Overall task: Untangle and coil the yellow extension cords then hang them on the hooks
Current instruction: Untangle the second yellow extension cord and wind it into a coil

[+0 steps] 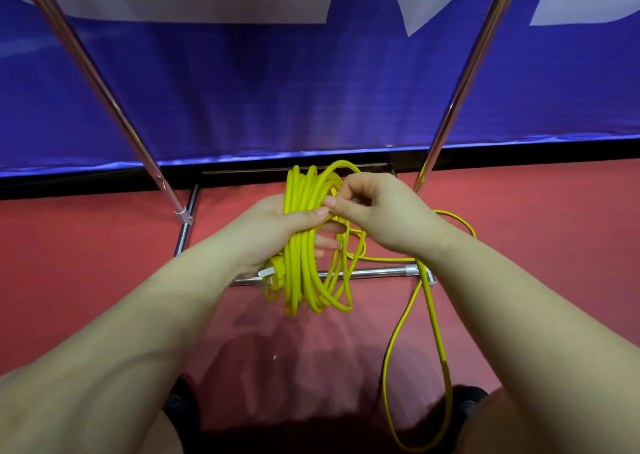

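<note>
Both hands' fingers (313, 216) grip yellow cord coil (304, 246) above rack's bottom rail (377, 273).

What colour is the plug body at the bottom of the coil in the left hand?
Yellow, matching the cord, with silvery prongs; the plug shows in the head view.

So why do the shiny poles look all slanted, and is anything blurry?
Head view: the wide-angle lens splays the left pole and right pole outward and stretches the forearms near the bottom edge. Bright glints streak along both poles. The yellow cord coil in the left hand is sharp; the right hand is slightly soft.
</note>
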Available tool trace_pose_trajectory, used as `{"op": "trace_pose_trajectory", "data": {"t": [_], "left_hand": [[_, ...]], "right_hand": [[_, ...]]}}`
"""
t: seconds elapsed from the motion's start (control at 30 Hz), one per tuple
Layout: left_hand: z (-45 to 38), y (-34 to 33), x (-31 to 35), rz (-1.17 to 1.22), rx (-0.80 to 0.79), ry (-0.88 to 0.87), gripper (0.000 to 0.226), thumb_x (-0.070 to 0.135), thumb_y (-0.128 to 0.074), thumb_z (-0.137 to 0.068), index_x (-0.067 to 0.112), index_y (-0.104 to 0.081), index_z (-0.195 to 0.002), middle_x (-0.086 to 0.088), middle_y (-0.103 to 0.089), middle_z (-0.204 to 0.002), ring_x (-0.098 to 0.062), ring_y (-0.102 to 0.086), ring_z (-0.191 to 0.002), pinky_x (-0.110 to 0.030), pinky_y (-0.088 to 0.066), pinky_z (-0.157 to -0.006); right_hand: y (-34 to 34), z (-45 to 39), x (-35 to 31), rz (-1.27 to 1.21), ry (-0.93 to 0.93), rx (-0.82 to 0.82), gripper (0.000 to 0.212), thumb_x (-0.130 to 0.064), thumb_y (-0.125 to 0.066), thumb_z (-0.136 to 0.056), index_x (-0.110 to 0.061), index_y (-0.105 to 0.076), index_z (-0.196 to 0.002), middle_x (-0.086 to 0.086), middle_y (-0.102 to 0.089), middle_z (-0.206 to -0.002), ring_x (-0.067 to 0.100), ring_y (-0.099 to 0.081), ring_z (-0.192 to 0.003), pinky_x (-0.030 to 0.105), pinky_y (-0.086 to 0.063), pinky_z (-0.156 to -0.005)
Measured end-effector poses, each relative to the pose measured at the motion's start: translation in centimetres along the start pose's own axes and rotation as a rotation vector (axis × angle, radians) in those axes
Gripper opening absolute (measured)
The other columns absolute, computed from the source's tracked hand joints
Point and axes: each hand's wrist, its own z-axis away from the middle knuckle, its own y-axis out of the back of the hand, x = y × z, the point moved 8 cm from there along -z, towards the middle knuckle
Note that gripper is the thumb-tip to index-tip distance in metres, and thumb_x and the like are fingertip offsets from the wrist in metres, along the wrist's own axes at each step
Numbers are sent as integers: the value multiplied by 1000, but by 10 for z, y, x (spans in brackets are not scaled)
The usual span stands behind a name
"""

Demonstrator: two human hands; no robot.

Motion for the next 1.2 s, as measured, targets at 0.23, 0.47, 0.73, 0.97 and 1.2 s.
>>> {"op": "trace_pose_trajectory", "data": {"t": [0.23, 0.47, 0.73, 0.97, 1.2], "left_hand": [[-2, 23, 14, -19, 160, -64, 17, 17, -51, -92, 6, -60, -83, -1, -66, -53, -10, -62, -47, -24, -55, -50], [-2, 28, 15, -8, 103, -39, 10, 13, -50, -93, 13, -59, -95, -5, -73, -73, -18, -72, -68, -28, -58, -62], [3, 9, 4, -85, -60, 20, 9, 13, -51, -89, 12, -60, -91, -6, -73, -74, -16, -70, -64, -26, -58, -61], [7, 11, 1, -190, -70, 20, 32, 31, -73, -67, 15, -64, -93, 3, -69, -67, -18, -67, -70, -36, -53, -73], [9, 7, 1, -49, -19, 22, 48, 34, -69, -55, 7, -61, -94, 3, -61, -56, -13, -59, -52, -31, -47, -61]], "right_hand": [[12, 2, 26, 14, -240, -49, 45, -48, -40, -94, -11, -65, -88, 2, -66, -79, 13, -58, -67, 30, -46, -73], [40, -2, 28, -91, -111, 164, 12, -19, -51, -94, -23, -51, -83, 9, -56, -69, 7, -46, -55, 21, -38, -55], [31, -2, 19, 22, -8, 110, 7, -19, -63, -87, -22, -60, -81, 4, -65, -74, 7, -55, -63, 20, -42, -61], [38, 2, 19, -27, -49, 227, 16, -30, -68, -83, -16, -61, -79, -3, -60, -64, 4, -55, -51, 15, -42, -52], [19, 9, 50, 212, -430, -6, 79, -74, -34, -80, -1, -63, -79, 13, -69, -69, 26, -66, -71, 39, -51, -79]]}}
